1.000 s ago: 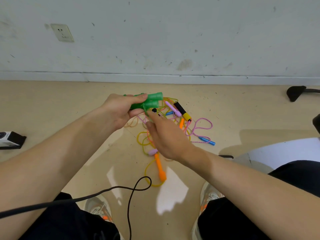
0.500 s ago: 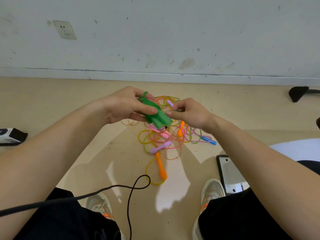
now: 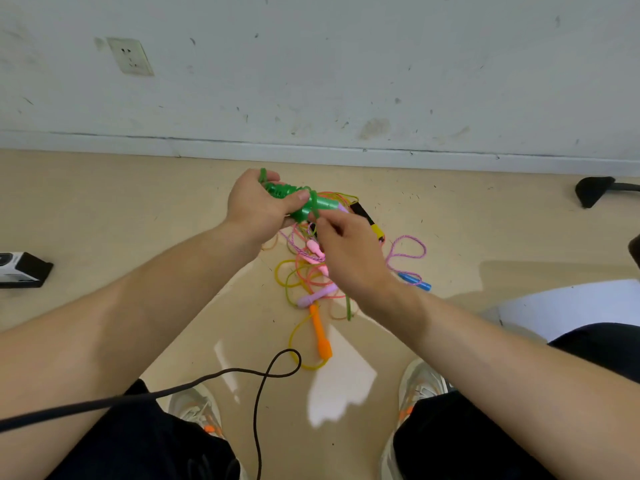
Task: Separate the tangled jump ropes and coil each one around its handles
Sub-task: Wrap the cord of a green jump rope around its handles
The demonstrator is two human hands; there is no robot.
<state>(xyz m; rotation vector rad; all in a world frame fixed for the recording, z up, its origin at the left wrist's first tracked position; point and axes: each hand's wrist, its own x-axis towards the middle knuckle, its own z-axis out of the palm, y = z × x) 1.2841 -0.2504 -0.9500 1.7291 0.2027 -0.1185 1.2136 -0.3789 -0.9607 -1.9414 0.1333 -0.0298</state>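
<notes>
My left hand (image 3: 254, 206) grips the pair of green handles (image 3: 311, 204) of the green jump rope, held above the floor with green cord wound round them. My right hand (image 3: 349, 252) pinches the green cord just below the handles' right end. Under my hands on the floor lies a tangle of ropes (image 3: 308, 275): yellow, pink and orange cords, an orange handle (image 3: 320, 334), a lilac handle (image 3: 317, 296), pink handles, a black-and-yellow handle (image 3: 370, 221) and a blue handle (image 3: 415, 282) on a pink-purple braided cord.
A black cable (image 3: 256, 382) loops across the floor by my knees. My two shoes (image 3: 197, 410) flank the pile's near side. A small black-and-white device (image 3: 20, 270) lies at the left, a black chair foot (image 3: 594, 190) at the right, the wall close behind.
The green handles have swung from pointing down-right to lying level, pointing right. My right hand has dropped from beside them to under their right end, drawing the green cord round.
</notes>
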